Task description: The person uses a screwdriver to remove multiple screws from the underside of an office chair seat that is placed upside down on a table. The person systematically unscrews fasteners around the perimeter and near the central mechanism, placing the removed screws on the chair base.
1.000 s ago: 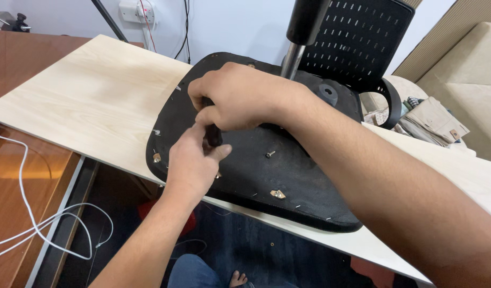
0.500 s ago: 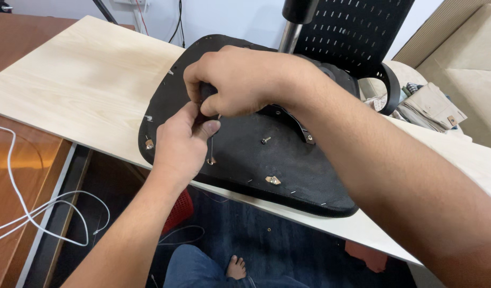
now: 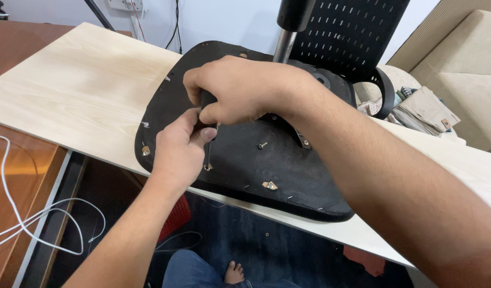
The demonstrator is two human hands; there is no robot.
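While clamped in right hand (image 3: 240, 90) grip, screwdriver (image 3: 208, 136) now stands planted on seat-base (image 3: 288, 176) fitting (image 3: 207, 167), steadied by left hand (image 3: 180, 152); lifted clear half a second back, so driving on.

A single head-worn camera looks steeply down and forward from the person's own eye level, close over the work. Both forearms enter from the bottom edge, the left hand (image 3: 180, 149) and right hand (image 3: 240, 90) meeting near the centre of the frame above an upturned chair seat (image 3: 267, 165) on a pale wooden board (image 3: 80, 90). The view faces a white wall (image 3: 224, 21) at the top, with a brown desk (image 3: 21, 176) at the left edge and what appears to be a beige sofa (image 3: 469, 80) at the right, partly cut off. Past the board's near edge, the lens sees straight down to the floor and a bare foot (image 3: 234, 272). No second view is given.
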